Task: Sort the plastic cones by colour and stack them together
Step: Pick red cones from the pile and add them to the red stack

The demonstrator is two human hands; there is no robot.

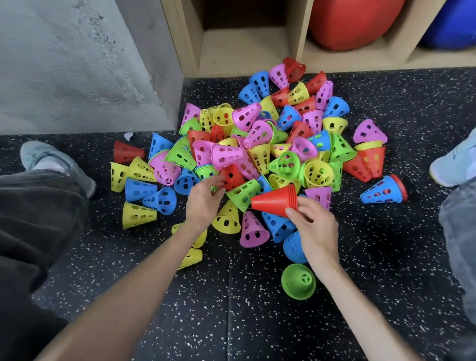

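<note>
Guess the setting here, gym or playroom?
Probably a gym or sports storage corner, hedged. Cues: black speckled rubber floor, a wooden cubby shelf holding a large red ball and a blue one, and a heap of perforated plastic training cones on the floor.

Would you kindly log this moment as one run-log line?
phase: sorting reds | right hand: holds red stack | left hand: grips red cone in pile | floor

Smooth, slightly glossy plastic cones (265, 151) lie on matt black speckled rubber floor (261, 326); far shelf (242, 54) is pale wood, left wall (55, 49) rough concrete.
</note>
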